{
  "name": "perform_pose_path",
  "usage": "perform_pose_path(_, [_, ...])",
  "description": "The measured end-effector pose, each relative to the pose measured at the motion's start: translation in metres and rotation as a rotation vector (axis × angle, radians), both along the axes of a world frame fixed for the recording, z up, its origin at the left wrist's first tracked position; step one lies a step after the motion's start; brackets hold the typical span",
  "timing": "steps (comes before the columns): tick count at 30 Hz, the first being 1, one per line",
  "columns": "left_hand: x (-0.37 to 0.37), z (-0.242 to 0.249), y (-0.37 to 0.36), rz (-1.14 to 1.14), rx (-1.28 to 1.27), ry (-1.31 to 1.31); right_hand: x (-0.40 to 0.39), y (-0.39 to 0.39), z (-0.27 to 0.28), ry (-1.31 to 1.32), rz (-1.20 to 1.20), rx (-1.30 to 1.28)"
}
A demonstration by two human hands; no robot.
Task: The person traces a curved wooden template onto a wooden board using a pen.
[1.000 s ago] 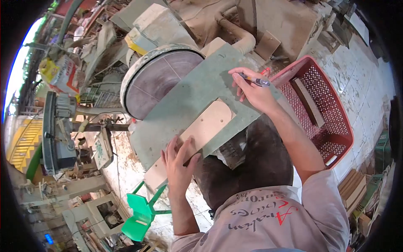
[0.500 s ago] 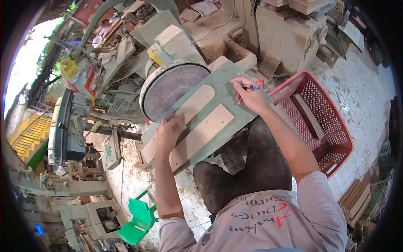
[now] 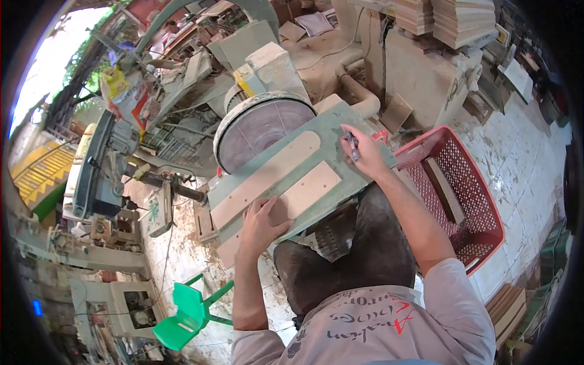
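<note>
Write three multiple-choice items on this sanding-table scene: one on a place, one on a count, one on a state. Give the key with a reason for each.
1. Where does the red basket stand?
A. On the green table
B. On the floor beside the table, on the right hand's side
C. On the green chair

2. How many flat wooden boards lie on the green table?
A. Two
B. Four
C. None

3. What is the right hand doing?
A. Lying open and empty
B. Gripping a pen
C. Pressing on the sanding disc

Key:
1 B, the basket sits on the tiled floor next to the table's edge.
2 A, a long rounded board and a shorter board lie side by side.
3 B, a pen shows between its fingers, while the left hand rests on the shorter board.
</note>
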State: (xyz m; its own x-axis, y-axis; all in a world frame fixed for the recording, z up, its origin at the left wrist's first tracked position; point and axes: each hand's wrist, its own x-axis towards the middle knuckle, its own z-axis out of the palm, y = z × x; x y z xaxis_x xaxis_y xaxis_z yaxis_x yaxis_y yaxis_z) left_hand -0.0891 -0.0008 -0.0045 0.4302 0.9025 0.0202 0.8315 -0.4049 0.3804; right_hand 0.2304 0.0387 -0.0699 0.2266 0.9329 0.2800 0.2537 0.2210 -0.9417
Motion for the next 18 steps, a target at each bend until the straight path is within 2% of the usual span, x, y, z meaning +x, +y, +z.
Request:
perform_pose_path(1, [-0.002,0.003,-0.001,-0.008,-0.028,-0.003,0.001,0.003,0.000,-0.190,-0.038,-0.009])
perform_pose_path(5, [-0.016,0.029,-0.018,-0.001,-0.068,-0.090,-0.007,0.011,-0.016,-0.259,-0.155,0.007])
perform_pose_path(7, [-0.027,0.038,-0.026,0.051,-0.079,-0.235,-0.012,0.014,-0.021,-0.440,-0.247,0.049])
perform_pose_path(8, [-0.041,0.028,-0.022,-0.003,0.019,-0.236,-0.014,0.011,-0.016,-0.429,-0.254,0.088])
perform_pose_path(9, [-0.035,0.040,-0.029,0.089,-0.033,-0.382,-0.018,0.008,-0.011,-0.423,-0.264,0.128])
perform_pose_path(11, [-0.038,0.045,-0.034,0.123,-0.052,-0.557,-0.023,0.006,-0.019,-0.409,-0.297,0.213])
perform_pose_path(12, [-0.050,0.031,-0.031,0.133,-0.046,-0.661,-0.027,-0.012,0.002,-0.248,-0.180,0.047])
perform_pose_path(13, [-0.038,0.040,-0.038,0.150,-0.003,-0.777,-0.035,-0.035,0.026,-0.070,-0.064,-0.116])
perform_pose_path(15, [-0.032,0.037,-0.030,0.054,0.077,-0.986,-0.059,-0.080,0.023,0.144,0.182,-0.150])
perform_pose_path(16, [-0.028,0.038,-0.029,0.040,0.066,-1.064,-0.078,-0.098,-0.005,0.189,0.270,0.013])
perform_pose_path(17, [-0.018,0.042,-0.030,0.083,0.088,-1.187,-0.077,-0.134,0.033,0.149,0.463,-0.213])
perform_pose_path(18, [-0.005,0.044,-0.029,0.134,0.119,-1.311,-0.085,-0.155,0.025,0.218,0.558,-0.125])
